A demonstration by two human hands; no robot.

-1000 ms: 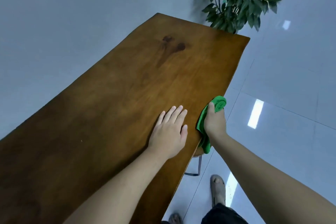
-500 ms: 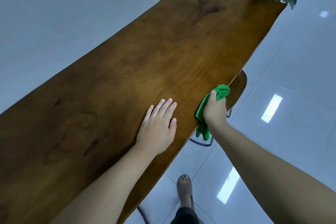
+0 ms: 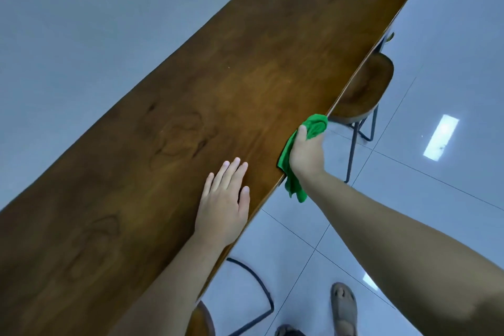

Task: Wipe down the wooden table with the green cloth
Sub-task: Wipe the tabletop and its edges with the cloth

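Pale grey floor tiles (image 3: 436, 199), glossy, carrying one bright rectangular reflection at right of frame. Long wooden surface (image 3: 191, 106): brown plank with dark grain knots, running from lower left to upper right, bare apart from my hand.

Left hand (image 3: 225, 199): lying flat, palm down, on the surface just inside its right-hand edge, at centre of frame; fingers straight and held close together, gripping nothing.

Right hand (image 3: 305, 155): at the surface's right-hand edge, just right of the left hand and apart from it; fingers curled shut around the green cloth (image 3: 316, 125). Thumb on top.

Green cloth: bunched. One wad sticks out above my fist against the plank's edge; a strip lies along the edge under the hand; a loose tail hangs below the wrist, over the floor.

Round wooden stool (image 3: 365, 84) on dark metal legs: tucked partly under the surface, upper right. Second stool (image 3: 201, 319), bottom centre, mostly hidden by my left forearm.

Sandalled foot (image 3: 344, 308): on the tiles, bottom right of centre.
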